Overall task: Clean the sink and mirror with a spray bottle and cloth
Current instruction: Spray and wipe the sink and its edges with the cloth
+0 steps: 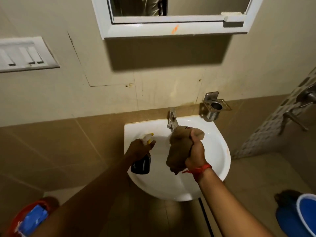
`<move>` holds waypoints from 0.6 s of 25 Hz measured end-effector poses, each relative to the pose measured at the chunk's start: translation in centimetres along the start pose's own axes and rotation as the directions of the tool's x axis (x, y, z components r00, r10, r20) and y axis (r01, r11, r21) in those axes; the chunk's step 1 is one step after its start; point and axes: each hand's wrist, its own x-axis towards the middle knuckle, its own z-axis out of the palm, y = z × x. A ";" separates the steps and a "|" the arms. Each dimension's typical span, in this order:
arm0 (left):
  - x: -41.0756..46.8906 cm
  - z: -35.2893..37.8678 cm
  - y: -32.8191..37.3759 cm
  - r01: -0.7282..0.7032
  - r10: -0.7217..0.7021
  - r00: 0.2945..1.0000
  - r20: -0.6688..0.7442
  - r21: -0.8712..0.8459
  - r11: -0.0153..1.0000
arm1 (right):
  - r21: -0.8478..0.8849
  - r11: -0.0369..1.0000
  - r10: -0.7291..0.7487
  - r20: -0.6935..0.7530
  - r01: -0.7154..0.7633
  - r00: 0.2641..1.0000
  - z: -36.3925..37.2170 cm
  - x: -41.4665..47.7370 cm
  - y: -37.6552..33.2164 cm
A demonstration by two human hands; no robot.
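Note:
A white wall-mounted sink (215, 151) sits below a white-framed mirror (188, 6) at the top of the view. My left hand (138, 148) grips a dark spray bottle (142, 164) with a white and yellow nozzle, held over the sink's left side. My right hand (196, 151) is closed around a bunched brown cloth (177, 147), held above the basin just in front of the chrome tap (172, 119). A red thread is tied around my right wrist.
A steel tumbler holder (212, 108) is fixed to the wall right of the tap. A switch panel (24, 53) is on the left wall. A blue bucket (302, 214) stands on the floor at right. Shower fittings (304, 100) are on the far right wall.

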 end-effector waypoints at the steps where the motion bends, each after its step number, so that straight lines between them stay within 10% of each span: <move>1: 0.5 -0.4 -0.4 0.003 -0.003 1.000 0.011 -0.006 1.000 | -0.027 0.999 -0.040 0.050 0.041 0.998 0.6 0.2 0.8; 7: 0.6 -4.3 -1.4 -0.102 0.112 0.993 0.032 -0.224 0.969 | -0.440 0.802 -0.487 -0.094 0.403 0.868 6.2 3.0 5.8; 11: 0.3 -6.6 -2.0 -0.122 0.114 0.992 -0.049 -0.216 0.969 | -0.826 0.047 -0.767 0.330 0.561 0.551 8.1 10.2 7.3; 15: 0.4 -6.6 -4.0 -0.145 0.133 0.989 -0.061 -0.282 0.948 | -0.716 -0.535 -0.328 0.665 0.448 0.671 6.2 16.6 9.2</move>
